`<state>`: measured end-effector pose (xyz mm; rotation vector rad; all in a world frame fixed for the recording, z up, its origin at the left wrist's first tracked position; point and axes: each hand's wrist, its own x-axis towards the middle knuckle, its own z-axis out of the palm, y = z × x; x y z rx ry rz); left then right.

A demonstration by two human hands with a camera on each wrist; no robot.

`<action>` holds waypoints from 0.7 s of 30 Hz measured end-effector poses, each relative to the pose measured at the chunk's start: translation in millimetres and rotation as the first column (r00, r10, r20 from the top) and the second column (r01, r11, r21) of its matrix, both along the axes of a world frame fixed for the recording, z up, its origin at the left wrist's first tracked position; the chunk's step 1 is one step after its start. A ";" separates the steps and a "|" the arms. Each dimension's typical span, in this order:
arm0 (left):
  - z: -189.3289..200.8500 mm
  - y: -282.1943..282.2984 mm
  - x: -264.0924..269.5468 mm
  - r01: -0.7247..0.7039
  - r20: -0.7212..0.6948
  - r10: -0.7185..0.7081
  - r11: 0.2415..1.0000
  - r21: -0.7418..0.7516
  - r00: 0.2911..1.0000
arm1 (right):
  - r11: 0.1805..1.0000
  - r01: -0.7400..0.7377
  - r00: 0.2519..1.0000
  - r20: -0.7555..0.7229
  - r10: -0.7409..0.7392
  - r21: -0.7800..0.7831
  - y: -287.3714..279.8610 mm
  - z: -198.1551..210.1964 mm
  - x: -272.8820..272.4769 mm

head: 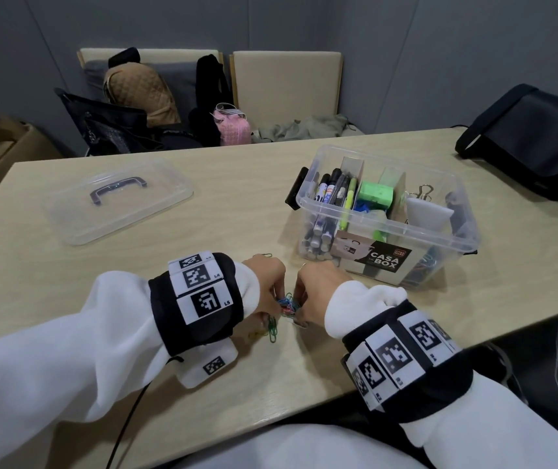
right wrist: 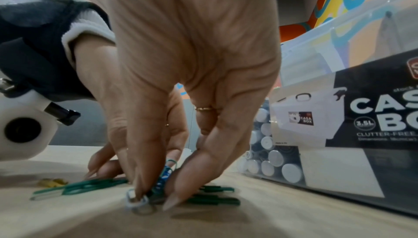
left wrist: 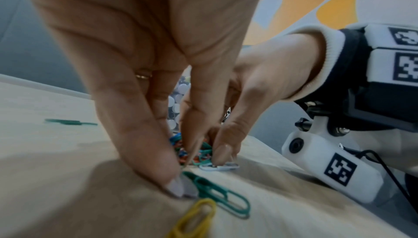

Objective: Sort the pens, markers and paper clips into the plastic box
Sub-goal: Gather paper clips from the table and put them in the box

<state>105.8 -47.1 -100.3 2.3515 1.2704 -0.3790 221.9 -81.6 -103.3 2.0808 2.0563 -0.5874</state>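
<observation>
A small heap of coloured paper clips [head: 287, 304] lies on the table in front of the clear plastic box [head: 453, 184]. My left hand [head: 272, 311] and right hand [head: 299, 313] meet over the heap from either side. In the right wrist view the right hand [right wrist: 156, 193] pinches a bunch of blue and white clips [right wrist: 164, 175] between thumb and fingers. In the left wrist view the left hand [left wrist: 183, 166] pinches into the heap [left wrist: 178, 145], its thumb tip beside a green clip [left wrist: 217, 195] and a yellow clip [left wrist: 194, 218]. Pens and markers [head: 331, 198] stand in the box's left compartment.
The box's clear lid [head: 118, 198] with a dark handle lies at the table's far left. One loose green clip [head: 262, 255] lies beyond the left hand. A black bag [head: 534, 140] sits at the far right corner. Chairs with bags stand behind the table.
</observation>
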 end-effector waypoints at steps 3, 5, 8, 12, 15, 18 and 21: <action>-1.0 -0.1 -1.6 -0.029 0.042 0.029 1.000 -0.006 0.999 | 1.000 0.012 1.000 -0.014 -0.011 0.023 0.5 -1.2 1.2; -0.6 -0.5 -3.4 -0.055 0.082 0.057 0.998 -0.029 0.995 | 0.999 0.019 1.000 -0.013 -0.018 0.045 -0.2 -1.6 2.0; -0.4 0.0 -5.5 -0.089 0.116 0.096 0.994 -0.060 0.989 | 0.998 0.026 1.000 -0.019 -0.025 0.056 -0.4 -1.1 2.7; -1.2 0.9 -7.2 -0.076 0.111 0.081 0.996 -0.050 0.991 | 0.998 0.025 1.000 -0.020 -0.024 0.053 -0.3 -0.7 3.6; -1.3 1.7 -7.7 -0.069 0.109 0.075 0.996 -0.053 0.991 | 0.998 0.023 1.000 -0.017 -0.022 0.061 -1.5 -1.0 3.3; -0.6 3.0 -8.8 -0.079 0.116 0.085 0.995 -0.060 0.990 | 0.997 0.009 1.000 -0.021 -0.008 0.081 -1.8 0.3 2.5; 1.0 4.5 -11.1 -0.090 0.129 0.095 0.995 -0.045 0.987 | 0.994 0.004 1.000 -0.031 -0.001 0.109 -1.6 1.3 2.4</action>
